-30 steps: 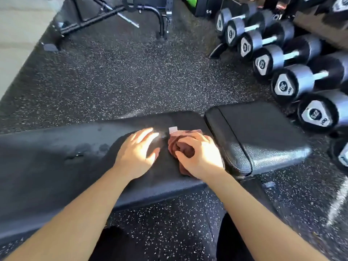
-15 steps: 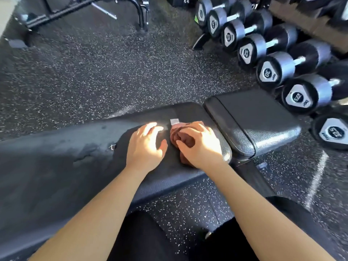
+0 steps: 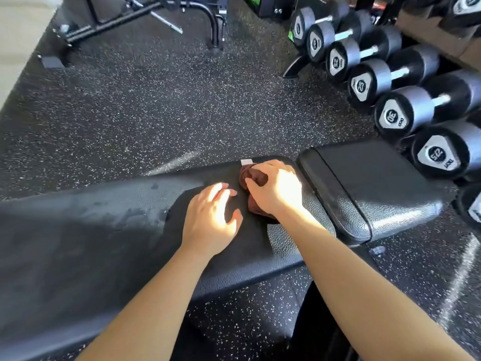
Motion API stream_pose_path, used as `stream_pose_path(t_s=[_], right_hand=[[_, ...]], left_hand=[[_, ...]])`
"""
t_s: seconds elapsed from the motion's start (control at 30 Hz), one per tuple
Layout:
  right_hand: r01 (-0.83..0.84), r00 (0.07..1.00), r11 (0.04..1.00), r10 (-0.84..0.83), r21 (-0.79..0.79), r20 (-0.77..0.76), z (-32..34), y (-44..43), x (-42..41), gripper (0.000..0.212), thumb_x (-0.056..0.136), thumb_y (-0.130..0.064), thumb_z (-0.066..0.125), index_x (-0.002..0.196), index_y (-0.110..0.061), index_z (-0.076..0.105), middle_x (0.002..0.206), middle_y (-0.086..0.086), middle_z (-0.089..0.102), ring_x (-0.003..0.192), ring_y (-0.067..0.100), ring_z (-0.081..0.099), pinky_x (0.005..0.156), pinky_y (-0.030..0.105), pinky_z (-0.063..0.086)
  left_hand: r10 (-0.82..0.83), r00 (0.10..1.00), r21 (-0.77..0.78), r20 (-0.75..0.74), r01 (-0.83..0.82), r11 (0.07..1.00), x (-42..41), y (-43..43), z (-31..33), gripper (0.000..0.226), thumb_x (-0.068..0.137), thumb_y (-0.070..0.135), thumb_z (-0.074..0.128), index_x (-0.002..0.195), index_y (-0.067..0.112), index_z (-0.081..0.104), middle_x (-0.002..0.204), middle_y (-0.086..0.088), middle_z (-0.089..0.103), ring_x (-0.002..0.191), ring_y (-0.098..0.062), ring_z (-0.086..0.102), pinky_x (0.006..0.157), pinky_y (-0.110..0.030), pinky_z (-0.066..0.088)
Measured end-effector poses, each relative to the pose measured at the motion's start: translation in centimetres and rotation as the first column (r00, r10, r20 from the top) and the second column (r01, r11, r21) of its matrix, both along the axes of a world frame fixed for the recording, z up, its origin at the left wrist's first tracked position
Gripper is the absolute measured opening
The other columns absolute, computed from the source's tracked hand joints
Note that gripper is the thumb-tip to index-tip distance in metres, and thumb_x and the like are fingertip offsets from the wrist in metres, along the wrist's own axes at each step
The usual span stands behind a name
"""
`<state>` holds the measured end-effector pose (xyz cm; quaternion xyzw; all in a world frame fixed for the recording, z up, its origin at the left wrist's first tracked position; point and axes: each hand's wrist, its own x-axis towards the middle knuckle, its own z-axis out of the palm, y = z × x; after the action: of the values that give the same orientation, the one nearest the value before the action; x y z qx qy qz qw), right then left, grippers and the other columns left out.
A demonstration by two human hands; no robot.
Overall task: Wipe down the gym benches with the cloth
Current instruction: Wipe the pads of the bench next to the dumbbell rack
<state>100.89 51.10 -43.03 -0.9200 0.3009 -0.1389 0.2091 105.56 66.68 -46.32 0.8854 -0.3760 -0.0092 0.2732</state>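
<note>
Maroon bunched cloth [image 3: 253,178] gripped by right hand [image 3: 277,190], left hand [image 3: 212,220] spread flat on pebbled black bench [image 3: 78,230]

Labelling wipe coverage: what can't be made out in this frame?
Cloth: head view, mostly under the right hand gripping it; size and folds hidden.
Bench: head view, left end cut off by the frame edge; underside hidden by its pads.
Left hand: head view, sun glare washes out the fingers; palm contact unclear.
Dumbbells: head view, row runs off the right edge; small print blurred.
</note>
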Motion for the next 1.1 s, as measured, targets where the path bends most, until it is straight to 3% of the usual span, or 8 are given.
stream_pose_path(t_s=[0.2,0.37,0.53,0.77,0.93,1.1], right_hand=[[-0.056,0.998,0.998,0.056,0.009,-0.030,-0.5,-2.2,3.1,0.025,0.082,-0.048,0.056,0.104,-0.039,0.064,0.117,-0.008,0.058,0.113,0.025,0.046,0.089,0.043,0.044],[-0.117,0.992,0.991,0.120,0.060,-0.049,-0.2,-3.9,5.8,0.029,0.082,-0.048,0.057,0.110,-0.040,0.062,0.119,-0.008,0.058,0.114,0.026,0.047,0.089,0.047,0.045],[-0.144,0.988,0.984,0.150,0.109,-0.049,0.0,-4.4,4.5,0.030,0.084,-0.048,0.057,0.112,-0.039,0.061,0.125,-0.012,0.054,0.116,0.021,0.043,0.090,0.045,0.043],[-0.082,0.993,0.990,0.092,0.117,-0.075,0.7,-4.8,3.5,0.028,0.082,-0.044,0.062,0.108,-0.035,0.064,0.125,-0.008,0.057,0.118,0.026,0.046,0.088,0.048,0.043],[-0.053,0.983,0.986,0.079,0.160,-0.164,0.8,-7.2,6.3,0.028,0.081,-0.044,0.062,0.107,-0.034,0.065,0.119,-0.010,0.058,0.112,0.027,0.048,0.084,0.047,0.040],[-0.047,0.979,0.984,0.080,0.172,-0.189,1.0,-7.1,6.0,0.027,0.082,-0.043,0.063,0.108,-0.035,0.064,0.122,-0.011,0.056,0.114,0.024,0.046,0.085,0.047,0.040]], left_hand=[[-0.020,0.999,-0.018,-0.042,0.019,1.000,0.6,0.0,0.4,0.041,0.079,0.038,0.052,0.116,0.022,0.059,0.132,0.003,0.052,0.125,-0.018,0.043,0.105,-0.034,0.029],[0.068,0.997,0.084,0.035,-0.070,0.994,3.7,-1.3,1.2,0.041,0.082,0.031,0.063,0.119,0.017,0.059,0.132,-0.002,0.053,0.125,-0.023,0.046,0.107,-0.038,0.030],[0.096,0.994,0.153,0.050,-0.102,0.983,3.3,-1.6,1.3,0.041,0.087,0.031,0.051,0.124,0.014,0.056,0.136,-0.007,0.050,0.127,-0.025,0.045,0.109,-0.045,0.031],[0.090,0.995,0.216,-0.032,-0.081,0.973,3.7,-1.8,2.1,0.043,0.085,0.035,0.044,0.124,0.018,0.054,0.138,-0.002,0.048,0.126,-0.021,0.044,0.108,-0.041,0.033],[0.141,0.985,0.212,-0.104,-0.116,0.970,3.8,-1.8,1.8,0.042,0.085,0.038,0.044,0.125,0.025,0.048,0.140,0.006,0.040,0.129,-0.016,0.037,0.113,-0.036,0.019],[0.141,0.986,0.242,-0.094,-0.115,0.964,3.9,-2.0,1.8,0.042,0.085,0.038,0.043,0.125,0.025,0.047,0.138,0.004,0.041,0.127,-0.019,0.038,0.111,-0.038,0.024]])
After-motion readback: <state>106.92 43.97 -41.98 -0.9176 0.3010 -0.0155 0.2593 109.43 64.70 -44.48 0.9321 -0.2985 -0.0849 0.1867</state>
